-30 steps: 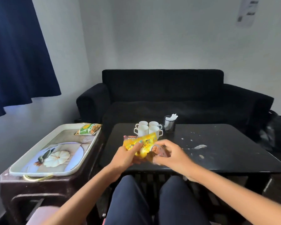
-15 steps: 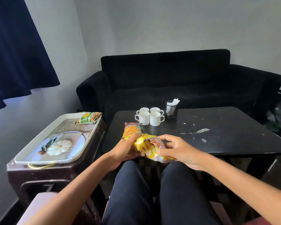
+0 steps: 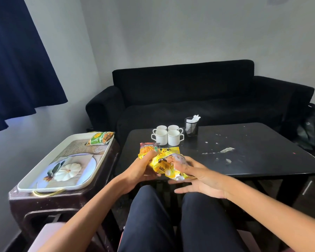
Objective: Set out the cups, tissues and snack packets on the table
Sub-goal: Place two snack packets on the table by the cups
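Above the near edge of the black table (image 3: 253,160), both hands hold a bunch of snack packets. My left hand (image 3: 140,168) grips a red-orange "Mixture" packet (image 3: 148,146) along with a crumpled yellow packet (image 3: 163,161). My right hand (image 3: 202,180) pinches the yellow packet's right side with thumb and forefinger, its other fingers spread below. Several white cups (image 3: 167,136) stand grouped at the table's far left. Beside them is a black mesh holder with white tissues (image 3: 191,125). A green snack packet (image 3: 100,138) lies at the far end of the white tray (image 3: 49,188).
The tray rests on a dark brown stool (image 3: 44,204) left of the table. A black sofa (image 3: 189,88) stands behind the table, and a dark bag (image 3: 313,128) sits at far right. White scraps (image 3: 225,150) dot the tabletop. My knees are under the table's edge.
The hands have stayed over the table's near edge. My right hand has loosened, its lower fingers now spread under the yellow packet. The head view has shifted.
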`<state>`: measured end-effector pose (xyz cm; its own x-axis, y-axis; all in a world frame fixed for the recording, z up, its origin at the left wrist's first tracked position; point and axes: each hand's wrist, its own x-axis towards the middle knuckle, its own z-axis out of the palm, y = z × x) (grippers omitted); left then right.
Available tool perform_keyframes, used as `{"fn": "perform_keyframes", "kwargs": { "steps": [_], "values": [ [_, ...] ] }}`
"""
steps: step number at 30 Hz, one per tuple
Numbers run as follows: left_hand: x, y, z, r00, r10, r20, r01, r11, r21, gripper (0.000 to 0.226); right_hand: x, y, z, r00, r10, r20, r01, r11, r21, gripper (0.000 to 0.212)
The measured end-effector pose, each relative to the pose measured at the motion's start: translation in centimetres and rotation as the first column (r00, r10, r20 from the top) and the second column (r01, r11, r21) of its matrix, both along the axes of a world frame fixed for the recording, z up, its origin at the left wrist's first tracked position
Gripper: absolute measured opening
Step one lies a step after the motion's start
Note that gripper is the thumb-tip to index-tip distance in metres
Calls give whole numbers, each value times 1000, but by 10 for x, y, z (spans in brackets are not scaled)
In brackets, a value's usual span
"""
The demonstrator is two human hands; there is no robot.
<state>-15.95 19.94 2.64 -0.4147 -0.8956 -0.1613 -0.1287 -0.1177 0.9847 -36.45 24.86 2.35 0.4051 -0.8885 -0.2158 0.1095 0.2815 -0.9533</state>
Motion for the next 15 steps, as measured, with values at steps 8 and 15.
{"fn": "perform_keyframes", "kwargs": {
  "steps": [8,15],
  "values": [
    [-4,11,7,1000,-3,29,6,991,-134,39,7,-3,-8,990,-130,48,133,989,-69,74],
    [-13,11,-5,972,218,87,-217,976,-21,41,8,-3,-8,898,-430,-92,386,871,-305,86]
  ]
}}
